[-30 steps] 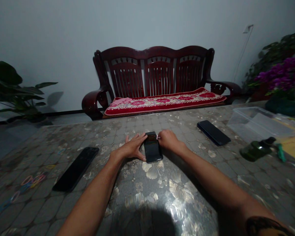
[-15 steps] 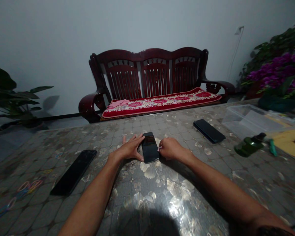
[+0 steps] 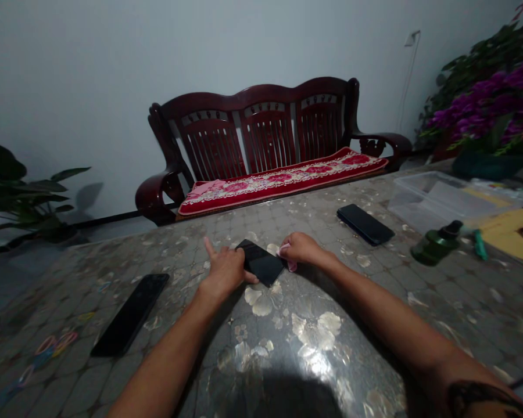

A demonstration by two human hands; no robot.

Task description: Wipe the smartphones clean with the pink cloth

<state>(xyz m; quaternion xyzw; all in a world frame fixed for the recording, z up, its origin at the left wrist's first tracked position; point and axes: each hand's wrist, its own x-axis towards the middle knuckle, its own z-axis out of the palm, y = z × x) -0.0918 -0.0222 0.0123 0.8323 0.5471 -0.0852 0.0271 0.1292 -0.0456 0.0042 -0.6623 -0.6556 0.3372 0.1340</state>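
Observation:
A black smartphone [image 3: 262, 264] lies turned at a slant on the patterned table in front of me. My left hand [image 3: 227, 268] grips its left end, thumb along the near edge and fingers at the far edge, with one finger sticking up. Bunched in the closed fingers of my right hand [image 3: 300, 249] is a small pink cloth [image 3: 292, 265], beside the phone's right end. Whether the cloth touches the phone, I cannot tell.
Another black phone [image 3: 131, 315] lies at left, near coloured rubber bands [image 3: 54, 343]. To the right are a third phone [image 3: 365, 224], a green bottle [image 3: 436, 244] and a clear plastic box [image 3: 412, 200]. A wooden bench [image 3: 268, 96] stands behind the table [image 3: 178, 348].
The phone has turned from nearly upright in view to a slant, with my left hand on its end. More of the pink cloth shows below my right hand. The view has shifted slightly.

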